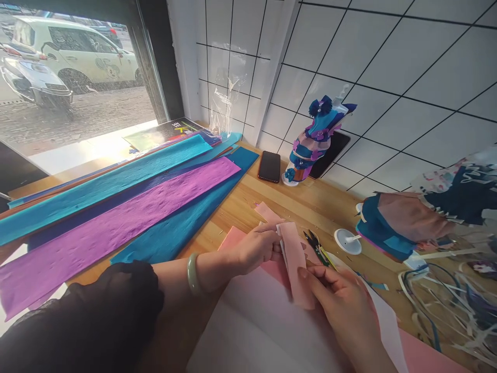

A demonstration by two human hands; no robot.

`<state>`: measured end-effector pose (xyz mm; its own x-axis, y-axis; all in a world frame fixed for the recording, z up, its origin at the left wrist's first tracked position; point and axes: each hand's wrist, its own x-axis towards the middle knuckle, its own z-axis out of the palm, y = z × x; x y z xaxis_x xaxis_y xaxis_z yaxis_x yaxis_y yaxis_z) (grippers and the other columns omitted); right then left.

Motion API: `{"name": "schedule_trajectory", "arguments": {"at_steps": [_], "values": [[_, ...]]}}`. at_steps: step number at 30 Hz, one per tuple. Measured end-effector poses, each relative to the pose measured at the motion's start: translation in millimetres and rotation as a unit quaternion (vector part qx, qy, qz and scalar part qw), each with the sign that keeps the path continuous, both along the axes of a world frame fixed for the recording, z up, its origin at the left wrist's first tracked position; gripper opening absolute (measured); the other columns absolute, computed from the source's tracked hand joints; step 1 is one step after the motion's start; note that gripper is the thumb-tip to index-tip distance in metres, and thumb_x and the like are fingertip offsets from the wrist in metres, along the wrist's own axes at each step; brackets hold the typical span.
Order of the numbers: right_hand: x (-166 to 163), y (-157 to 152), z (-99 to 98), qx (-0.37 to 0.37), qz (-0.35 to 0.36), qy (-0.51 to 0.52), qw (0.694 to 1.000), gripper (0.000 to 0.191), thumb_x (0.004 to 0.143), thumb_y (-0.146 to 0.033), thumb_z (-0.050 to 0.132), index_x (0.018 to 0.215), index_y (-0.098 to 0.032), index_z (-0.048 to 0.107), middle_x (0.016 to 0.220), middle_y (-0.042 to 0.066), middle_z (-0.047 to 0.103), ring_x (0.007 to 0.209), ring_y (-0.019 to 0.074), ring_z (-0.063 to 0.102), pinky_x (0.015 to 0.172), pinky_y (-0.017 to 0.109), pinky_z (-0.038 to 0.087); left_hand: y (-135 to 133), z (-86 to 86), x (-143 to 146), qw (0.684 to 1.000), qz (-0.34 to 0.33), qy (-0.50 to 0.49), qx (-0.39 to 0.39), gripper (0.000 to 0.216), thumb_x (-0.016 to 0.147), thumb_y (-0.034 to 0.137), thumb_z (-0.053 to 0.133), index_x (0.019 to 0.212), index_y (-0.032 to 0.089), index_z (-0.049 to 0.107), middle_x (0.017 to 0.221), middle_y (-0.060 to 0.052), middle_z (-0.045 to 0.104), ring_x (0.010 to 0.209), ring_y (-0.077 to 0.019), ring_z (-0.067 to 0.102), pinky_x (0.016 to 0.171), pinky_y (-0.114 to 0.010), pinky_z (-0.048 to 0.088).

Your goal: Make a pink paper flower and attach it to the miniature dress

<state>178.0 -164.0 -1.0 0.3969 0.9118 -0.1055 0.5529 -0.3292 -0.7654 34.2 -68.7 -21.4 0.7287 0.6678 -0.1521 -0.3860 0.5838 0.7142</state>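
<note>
A folded pink strip of thin, felt-like material (295, 267) is held between my two hands above the table. My left hand (258, 246), with a pale green bangle (192, 274) on its wrist, pinches the strip's upper left edge. Lower down, the thumb and fingers of my right hand (341, 298) are closed on the right edge. Beneath lie a large white sheet (252, 321) and more pink material (233, 235). Small scissors or snips with dark blades (316, 247) rest just beyond my right hand, partly covered.
Long purple (155, 207) and turquoise (116, 181) strips cover the left side, by the window. A phone (269, 167) and a small dressed form (312, 142) stand near the tiled wall. At right are a fallen dressed form (404, 223), a white round base (347, 241) and tangled ribbons (446, 300).
</note>
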Motion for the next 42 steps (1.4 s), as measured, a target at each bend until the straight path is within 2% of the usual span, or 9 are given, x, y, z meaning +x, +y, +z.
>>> {"name": "schedule_trajectory", "arguments": {"at_steps": [6, 10, 13, 16, 19, 26, 32, 38, 42], "values": [[-2, 2, 5.2, -0.013, 0.011, 0.021, 1.0, 0.024, 0.067, -0.046, 0.061, 0.056, -0.025, 0.067, 0.066, -0.003, 0.07, 0.06, 0.0163, 0.061, 0.052, 0.022, 0.046, -2, 0.9, -1, 0.999, -0.016, -0.013, 0.03, 0.037, 0.082, 0.039, 0.052, 0.11, 0.015, 0.057, 0.101, -0.013, 0.064, 0.095, -0.0227, 0.06, 0.084, -0.039, 0.044], [-7, 4, 14.4, -0.02, -0.009, 0.063, 0.998, 0.022, 0.061, -0.043, 0.063, 0.051, -0.024, 0.064, 0.062, -0.001, 0.07, 0.058, 0.0173, 0.062, 0.05, 0.022, 0.047, -3, 1.1, -3, 0.996, -0.027, 0.027, 0.077, 0.046, 0.076, 0.034, 0.062, 0.117, 0.016, 0.052, 0.109, -0.013, 0.062, 0.1, -0.0233, 0.058, 0.088, -0.04, 0.042], [-9, 4, 15.9, -0.025, -0.005, 0.071, 0.997, 0.021, 0.061, -0.044, 0.064, 0.052, -0.025, 0.065, 0.061, -0.002, 0.07, 0.058, 0.0174, 0.062, 0.05, 0.022, 0.048, -3, 1.4, -4, 0.994, -0.023, 0.042, 0.099, 0.048, 0.077, 0.032, 0.061, 0.122, 0.016, 0.048, 0.115, -0.015, 0.059, 0.101, -0.0233, 0.057, 0.086, -0.037, 0.043], [-8, 4, 13.5, -0.024, 0.007, 0.058, 0.998, 0.023, 0.062, -0.045, 0.063, 0.051, -0.024, 0.064, 0.06, -0.002, 0.069, 0.056, 0.0173, 0.062, 0.049, 0.022, 0.047, -2, 1.9, -4, 0.992, -0.022, 0.052, 0.111, 0.047, 0.079, 0.032, 0.059, 0.123, 0.016, 0.047, 0.109, -0.014, 0.063, 0.099, -0.0234, 0.059, 0.081, -0.034, 0.045], [-5, 3, 10.8, -0.015, 0.022, 0.058, 0.998, 0.023, 0.063, -0.045, 0.062, 0.053, -0.024, 0.064, 0.06, -0.002, 0.069, 0.057, 0.0179, 0.062, 0.049, 0.023, 0.048, -2, 3.1, -4, 0.993, -0.029, 0.031, 0.114, 0.043, 0.081, 0.031, 0.056, 0.121, 0.016, 0.049, 0.104, -0.013, 0.065, 0.095, -0.0224, 0.061, 0.079, -0.033, 0.046], [-5, 2, 10.3, -0.005, 0.006, 0.03, 1.0, 0.022, 0.063, -0.044, 0.063, 0.053, -0.025, 0.066, 0.078, -0.002, 0.073, 0.067, 0.0192, 0.065, 0.055, 0.023, 0.051, -3, 4.8, -5, 0.993, -0.026, 0.03, 0.108, 0.042, 0.081, 0.031, 0.056, 0.12, 0.017, 0.051, 0.101, -0.011, 0.067, 0.091, -0.0207, 0.062, 0.076, -0.03, 0.046], [-6, 5, 12.8, -0.02, 0.01, 0.019, 1.0, 0.024, 0.064, -0.046, 0.061, 0.053, -0.026, 0.067, 0.071, -0.002, 0.073, 0.062, 0.0183, 0.064, 0.053, 0.023, 0.05, -2, -1.8, -3, 0.994, -0.03, 0.012, 0.105, 0.038, 0.083, 0.031, 0.054, 0.118, 0.016, 0.052, 0.102, -0.012, 0.066, 0.098, -0.0223, 0.06, 0.082, -0.032, 0.044], [-7, 4, 14.5, -0.012, 0.009, 0.044, 0.999, 0.02, 0.065, -0.044, 0.063, 0.056, -0.027, 0.069, 0.082, -0.002, 0.074, 0.069, 0.0187, 0.065, 0.057, 0.022, 0.051, -2, -5.0, -3, 0.994, -0.038, 0.017, 0.105, 0.041, 0.081, 0.035, 0.056, 0.117, 0.015, 0.052, 0.104, -0.014, 0.065, 0.101, -0.0248, 0.058, 0.084, -0.037, 0.044], [-5, 3, 10.2, -0.022, -0.007, 0.1, 0.995, 0.021, 0.062, -0.045, 0.066, 0.063, -0.024, 0.068, 0.071, 0.0, 0.072, 0.065, 0.0192, 0.065, 0.053, 0.024, 0.05, 0, -4.7, -2, 0.995, -0.03, 0.006, 0.092, 0.046, 0.08, 0.033, 0.057, 0.122, 0.015, 0.049, 0.103, -0.013, 0.065, 0.099, -0.0239, 0.059, 0.085, -0.036, 0.043]]}}
